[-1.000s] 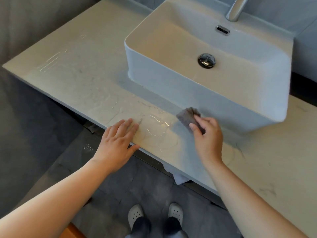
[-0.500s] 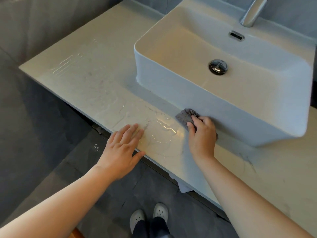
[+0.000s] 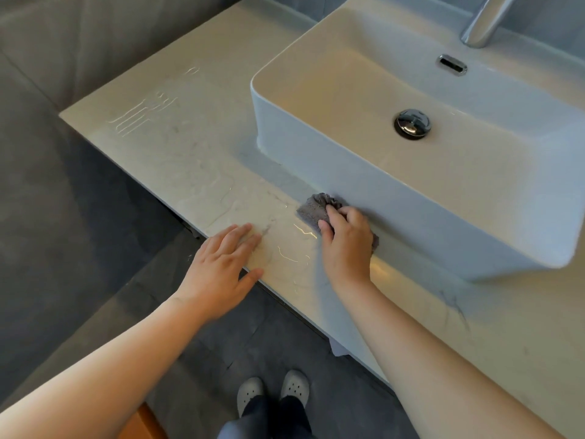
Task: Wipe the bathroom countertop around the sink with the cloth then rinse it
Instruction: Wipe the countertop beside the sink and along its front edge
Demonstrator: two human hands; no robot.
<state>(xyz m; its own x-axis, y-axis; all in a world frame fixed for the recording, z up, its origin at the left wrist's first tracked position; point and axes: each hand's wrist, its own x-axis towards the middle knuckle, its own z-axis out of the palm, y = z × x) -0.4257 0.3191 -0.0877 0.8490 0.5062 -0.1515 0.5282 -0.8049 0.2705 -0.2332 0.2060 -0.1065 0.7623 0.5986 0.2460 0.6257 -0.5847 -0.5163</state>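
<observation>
Grey microfibre, bunched small: the cloth [image 3: 315, 209] lies on the pale marbled countertop [image 3: 177, 153], right against the front wall of the white sink [image 3: 364, 172], at about seven o'clock from the drain [image 3: 412, 124]. The right hand [image 3: 346, 245] covers most of it, fingers bent over the wad and gripping it down onto the stone, so only a tuft sticks out at the hand's eleven o'clock. The left hand [image 3: 221, 267] lies flat at the right hand's eight o'clock, fingers straight and close together, holding nothing. Thin wet streaks [image 3: 286, 253] glint between the two hands. A chrome faucet [image 3: 481, 23] stands at the basin's one o'clock. Pale clogs [image 3: 294, 386] show on the dark floor below.
</observation>
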